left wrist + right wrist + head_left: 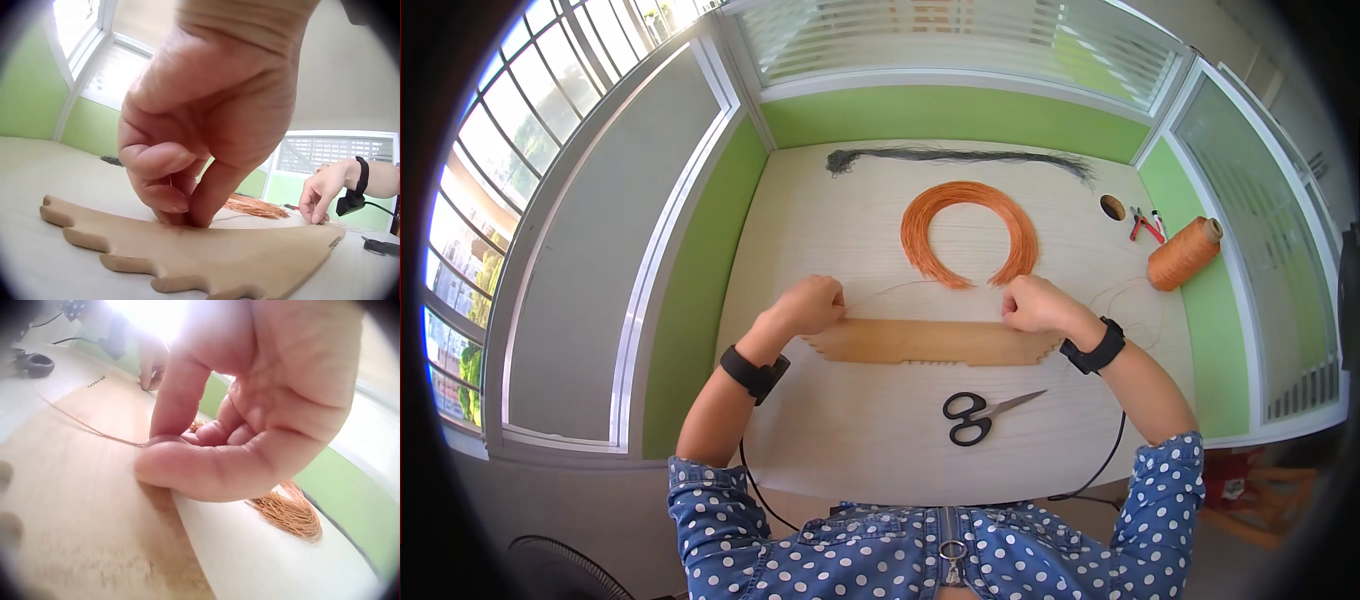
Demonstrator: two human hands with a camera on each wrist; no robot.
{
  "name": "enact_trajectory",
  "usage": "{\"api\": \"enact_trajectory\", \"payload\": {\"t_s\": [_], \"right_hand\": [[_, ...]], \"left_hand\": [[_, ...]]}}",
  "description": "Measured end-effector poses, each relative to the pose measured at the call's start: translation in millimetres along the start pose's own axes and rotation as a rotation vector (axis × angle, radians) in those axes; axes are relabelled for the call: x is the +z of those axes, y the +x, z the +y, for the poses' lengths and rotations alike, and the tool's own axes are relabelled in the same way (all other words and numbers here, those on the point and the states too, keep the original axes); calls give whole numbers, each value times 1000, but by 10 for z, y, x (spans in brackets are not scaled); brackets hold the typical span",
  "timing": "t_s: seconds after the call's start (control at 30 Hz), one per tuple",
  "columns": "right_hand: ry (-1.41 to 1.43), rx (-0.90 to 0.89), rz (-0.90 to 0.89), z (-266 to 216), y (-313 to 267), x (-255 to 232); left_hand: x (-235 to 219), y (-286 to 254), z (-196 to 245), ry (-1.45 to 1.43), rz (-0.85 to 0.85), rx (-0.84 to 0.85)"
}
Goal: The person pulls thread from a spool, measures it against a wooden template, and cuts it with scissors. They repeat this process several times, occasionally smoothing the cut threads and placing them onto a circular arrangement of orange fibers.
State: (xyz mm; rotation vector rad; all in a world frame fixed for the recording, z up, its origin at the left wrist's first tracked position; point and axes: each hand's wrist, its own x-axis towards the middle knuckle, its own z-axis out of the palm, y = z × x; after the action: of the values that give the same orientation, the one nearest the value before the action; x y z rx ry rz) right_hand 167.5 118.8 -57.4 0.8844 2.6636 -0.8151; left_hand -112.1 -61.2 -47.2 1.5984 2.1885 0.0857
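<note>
Orange thread [102, 433] pinched in right hand [1040, 303]; left hand [810, 304] pinching thread too

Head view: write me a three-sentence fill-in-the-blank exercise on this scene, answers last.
The person's left hand and right hand are near ____ ends of the flat, notched brown board.
The black-handled metal scissors point their blades toward the person's ____ side.
The horseshoe-shaped orange strand bundle opens ____ the person.
Missing words: opposite; right; toward.

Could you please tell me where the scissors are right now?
In the head view, the scissors lie on the table right of centre, on the person's side of the notched brown board, with their blades pointing right.
</note>
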Motion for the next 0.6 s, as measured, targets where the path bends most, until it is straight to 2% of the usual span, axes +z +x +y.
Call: {"api": "enact_trajectory", "payload": {"t_s": [0.07, 0.1, 0.17, 0.2, 0.27, 0.3, 0.37, 0.4, 0.43, 0.5, 0.53, 0.6], "right_hand": [[25, -133, 78, -6, -159, -150], [25, -129, 78, -11, -237, -265], [457, 37, -19, -3, -350, -545], [459, 41, -18, 54, -361, -650], [640, 16, 106, 182, -331, -865], [640, 18, 114, 225, -276, -942], [732, 73, 350, 344, -125, -1051], [742, 95, 406, 412, -22, -1064], [743, 99, 413, 509, 117, -1052], [727, 163, 462, 724, 415, -976], [726, 162, 468, 799, 534, -927], [571, 291, 479, 920, 783, -854]], "left_hand": [[-239, -98, 146, -121, -98, 28], [-346, -111, 206, -123, -100, 31], [-559, -92, 308, -237, -162, 184], [-652, -65, 377, -237, -166, 187], [-809, 60, 535, -542, -106, 217], [-840, 169, 571, -539, -106, 224], [-835, 444, 605, -627, 79, 89], [-804, 596, 611, -628, 109, 48], [-750, 761, 603, -625, 107, 55], [-601, 1090, 560, -594, 172, -80], [-508, 1238, 517, -592, 174, -75], [-361, 1489, 423, -456, 224, -127]]}}
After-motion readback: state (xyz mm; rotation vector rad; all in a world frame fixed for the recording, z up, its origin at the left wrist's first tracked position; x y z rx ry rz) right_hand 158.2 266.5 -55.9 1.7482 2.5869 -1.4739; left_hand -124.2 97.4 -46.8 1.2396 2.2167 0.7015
